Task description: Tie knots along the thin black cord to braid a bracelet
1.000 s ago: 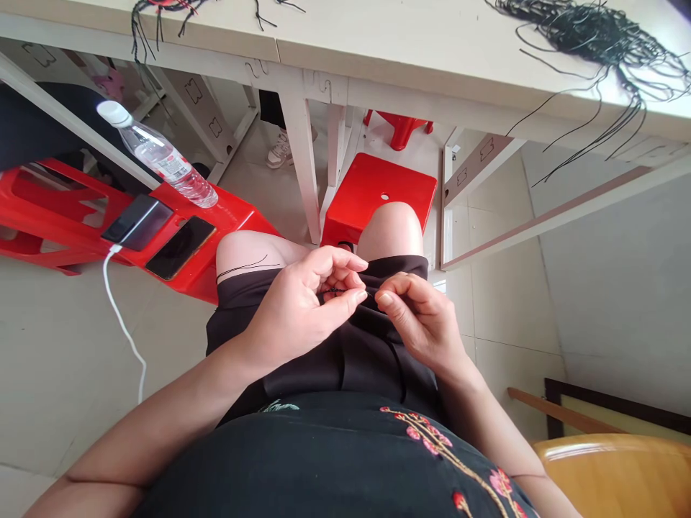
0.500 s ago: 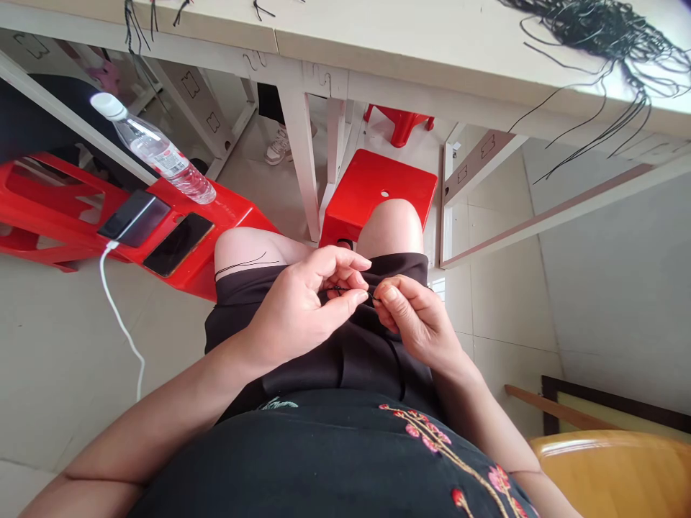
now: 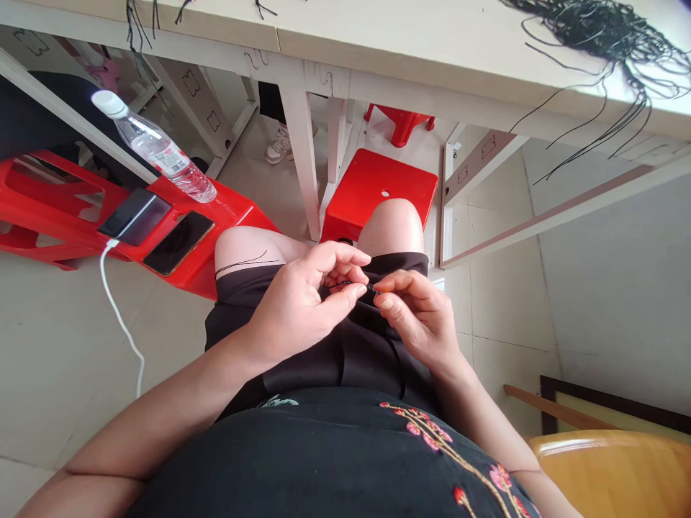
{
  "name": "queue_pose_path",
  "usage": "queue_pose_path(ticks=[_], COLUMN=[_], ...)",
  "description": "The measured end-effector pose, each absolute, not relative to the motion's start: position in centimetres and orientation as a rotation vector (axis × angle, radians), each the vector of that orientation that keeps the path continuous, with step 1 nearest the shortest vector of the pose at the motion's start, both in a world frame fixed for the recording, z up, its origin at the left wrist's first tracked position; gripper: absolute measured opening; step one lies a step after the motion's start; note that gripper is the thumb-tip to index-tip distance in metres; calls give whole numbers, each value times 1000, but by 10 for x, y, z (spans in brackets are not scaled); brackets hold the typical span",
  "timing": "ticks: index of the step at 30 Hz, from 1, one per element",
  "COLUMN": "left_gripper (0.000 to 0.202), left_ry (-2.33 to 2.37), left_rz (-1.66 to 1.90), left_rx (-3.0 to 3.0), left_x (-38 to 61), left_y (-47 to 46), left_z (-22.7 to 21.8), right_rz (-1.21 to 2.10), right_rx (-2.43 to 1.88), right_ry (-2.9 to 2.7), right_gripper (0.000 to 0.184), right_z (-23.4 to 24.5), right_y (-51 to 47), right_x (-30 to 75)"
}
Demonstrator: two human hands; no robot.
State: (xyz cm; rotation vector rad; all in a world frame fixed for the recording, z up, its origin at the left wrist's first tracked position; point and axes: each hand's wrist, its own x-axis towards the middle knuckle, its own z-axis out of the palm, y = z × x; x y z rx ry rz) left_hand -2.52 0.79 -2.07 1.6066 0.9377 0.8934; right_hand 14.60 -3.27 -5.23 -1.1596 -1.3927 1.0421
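Note:
Over my lap, my left hand [image 3: 310, 306] pinches a thin black cord [image 3: 371, 288] between thumb and a finger, its index finger stretched out above. Close beside it on the right, my right hand [image 3: 418, 313] has its thumb and index fingertip at the same cord, where a short twisted or braided stretch shows between the two hands. Part of the cord runs back under the left fingers and is hidden there. Two thin loose cord ends [image 3: 248, 262] lie across my left knee.
A bundle of black cords [image 3: 599, 36] hangs over the edge of the white table [image 3: 410, 43]. On a red stool to the left are a water bottle [image 3: 162, 147], a phone [image 3: 179, 243] and a dark box with a white cable [image 3: 134, 218]. Another red stool [image 3: 381, 183] stands ahead.
My right hand's fingers have loosened and straightened a little, and more of the twisted cord shows at their tips. My left hand has hardly moved.

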Motion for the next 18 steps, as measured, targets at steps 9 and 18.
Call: queue_pose_path(ticks=[9, 18], left_gripper=[27, 30], left_ry=[961, 948], left_rz=[906, 941], left_rx=[1605, 1565], left_x=[-24, -23], left_y=[7, 6], left_z=[-17, -12], right_rz=[1140, 1052], right_rx=[-1146, -1123], right_ry=[-1288, -1324], right_gripper=[19, 16], right_z=[-53, -54], right_y=[-31, -33], right_x=[145, 144])
